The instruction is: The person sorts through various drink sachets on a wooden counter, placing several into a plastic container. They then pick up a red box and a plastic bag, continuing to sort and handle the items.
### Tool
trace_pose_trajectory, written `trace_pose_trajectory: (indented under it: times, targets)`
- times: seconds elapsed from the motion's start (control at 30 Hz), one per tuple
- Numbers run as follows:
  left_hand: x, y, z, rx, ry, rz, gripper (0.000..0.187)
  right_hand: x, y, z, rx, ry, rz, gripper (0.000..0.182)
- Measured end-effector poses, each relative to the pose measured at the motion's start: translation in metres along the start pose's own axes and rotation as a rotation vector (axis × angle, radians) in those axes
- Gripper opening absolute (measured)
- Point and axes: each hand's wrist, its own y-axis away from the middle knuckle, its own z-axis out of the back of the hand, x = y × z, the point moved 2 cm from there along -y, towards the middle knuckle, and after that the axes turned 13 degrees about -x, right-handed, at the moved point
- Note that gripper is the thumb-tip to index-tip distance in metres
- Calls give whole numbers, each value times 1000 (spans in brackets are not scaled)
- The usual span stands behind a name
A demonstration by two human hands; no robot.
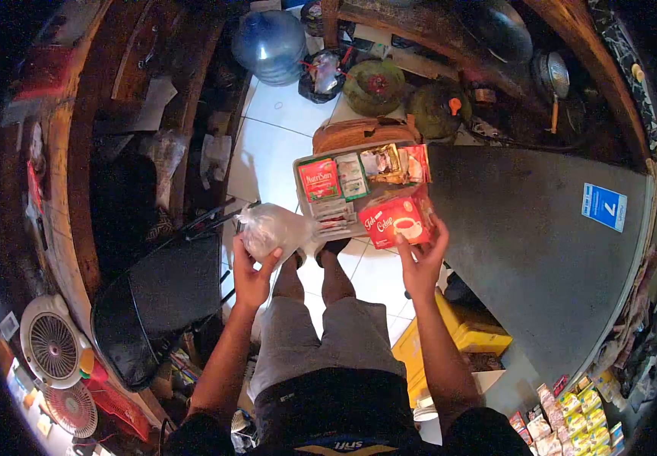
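Observation:
My left hand (254,275) grips a knotted clear plastic bag (273,228) with pale contents I cannot make out. In my right hand (424,264) is a red tea box (394,223) printed "Teh Celup", held by its right end over the near right corner of a shallow tray (374,190). The tray holds a red and green NutriSari pack (319,180), a green and white pack (352,176), a brown and gold pack (384,163), an orange-red pack (416,163) and a stack of sachets (334,216).
Beyond the tray shows a brown wooden seat (362,135). A grey table (533,251) lies right, a black padded chair (161,304) left. Farther off are a blue water jug (270,47) and green gas cylinders (374,86). A yellow crate (461,334) stands by my right forearm.

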Motion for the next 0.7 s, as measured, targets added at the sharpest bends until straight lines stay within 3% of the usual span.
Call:
trace_pose_trajectory:
  times: [0.3, 0.37, 0.43, 0.5, 0.7]
  targets:
    - [-2, 0, 0, 10, -22, -1, 52, -20, 20, -10, -112, 159, 173, 77]
    - [-2, 0, 0, 11, -17, -6, 52, -1, 23, -21, -127, 326, 313, 83]
    - [1, -2, 1, 19, -41, -28, 53, -9, 24, -27, -133, 240, 206, 83]
    - [1, -2, 2, 27, -32, -20, 54, -9, 25, -32, -167, 431, 413, 84]
    - [-7, -5, 3, 71, -43, -10, 55, -6, 26, -47, -214, 456, 376, 77]
